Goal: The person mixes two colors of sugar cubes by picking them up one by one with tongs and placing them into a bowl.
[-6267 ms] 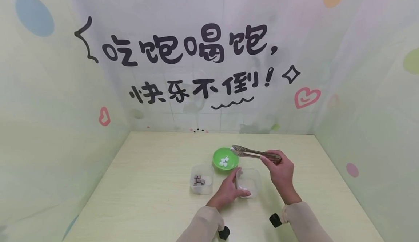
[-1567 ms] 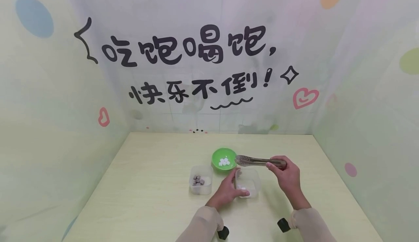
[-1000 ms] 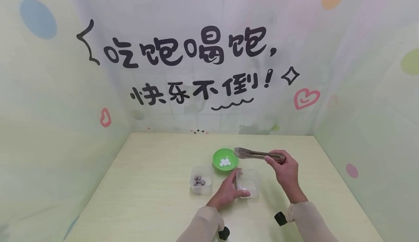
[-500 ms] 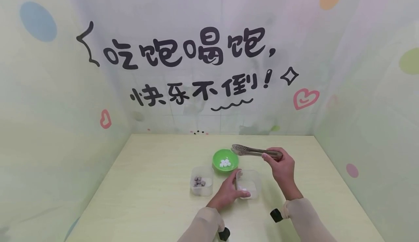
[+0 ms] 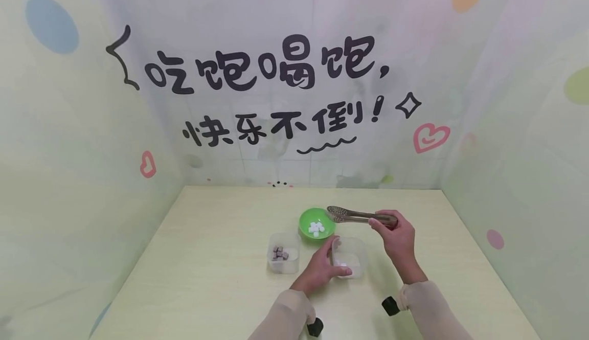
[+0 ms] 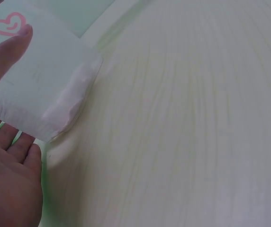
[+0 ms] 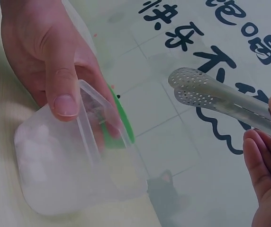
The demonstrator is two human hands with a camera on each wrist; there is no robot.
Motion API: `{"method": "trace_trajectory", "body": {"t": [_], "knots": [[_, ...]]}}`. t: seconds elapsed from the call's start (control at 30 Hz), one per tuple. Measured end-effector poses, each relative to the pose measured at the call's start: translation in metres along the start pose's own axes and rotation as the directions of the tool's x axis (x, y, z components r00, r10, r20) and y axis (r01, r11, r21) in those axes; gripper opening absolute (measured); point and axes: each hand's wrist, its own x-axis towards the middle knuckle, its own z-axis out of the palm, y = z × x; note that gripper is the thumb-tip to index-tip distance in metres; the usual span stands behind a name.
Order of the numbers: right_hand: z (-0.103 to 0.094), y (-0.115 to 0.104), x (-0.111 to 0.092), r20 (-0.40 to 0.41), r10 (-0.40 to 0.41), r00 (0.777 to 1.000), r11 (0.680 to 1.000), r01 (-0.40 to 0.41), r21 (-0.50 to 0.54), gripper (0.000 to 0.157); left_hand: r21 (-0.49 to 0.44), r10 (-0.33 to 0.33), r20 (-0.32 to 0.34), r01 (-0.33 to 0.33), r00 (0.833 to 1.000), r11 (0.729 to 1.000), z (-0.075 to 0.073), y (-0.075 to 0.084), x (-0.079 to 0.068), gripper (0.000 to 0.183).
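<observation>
My left hand (image 5: 318, 269) grips a clear plastic container (image 5: 358, 258), its thumb on the near wall and fingers at the far left side. Whitish contents show at the container's bottom in the right wrist view, blurred through the plastic. My right hand (image 5: 399, 235) holds metal tongs (image 5: 365, 218) with perforated tips, which reach over the right rim of a green bowl (image 5: 304, 221). In the right wrist view, nothing shows between the tong tips (image 7: 188, 87). Several small white cubes (image 5: 315, 227) lie in the bowl.
A second clear plastic container (image 5: 284, 267) stands left of my left hand, holding several purplish-brown cubes (image 5: 279, 253). The pale wooden table (image 5: 207, 258) is enclosed by printed fabric walls (image 5: 294, 171) at the back and both sides.
About six seconds ago the tongs held a white cube at the bowl; now their tips hold nothing visible. More white cubes lie in the bowl. My left hand stays on the container.
</observation>
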Motion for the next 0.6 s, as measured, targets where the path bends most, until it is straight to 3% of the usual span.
{"method": "trace_trajectory", "body": {"t": [0.1,0.4,0.6], "knots": [[-0.003,0.005,0.000,0.016,0.025,1.000,1.000,-0.025,0.005,0.026,0.002,0.004,-0.002,-0.004,1.000,1.000,0.000,0.001,-0.001,0.097],[-0.014,-0.013,-0.017,0.071,-0.036,0.997,0.997,0.041,-0.070,0.022,0.007,0.009,-0.009,-0.009,1.000,1.000,0.000,0.002,-0.001,0.097],[-0.021,0.003,-0.015,0.115,-0.012,0.993,0.992,0.026,-0.120,0.024,0.019,-0.002,-0.013,0.002,1.000,1.000,0.001,0.001,-0.001,0.102]]}}
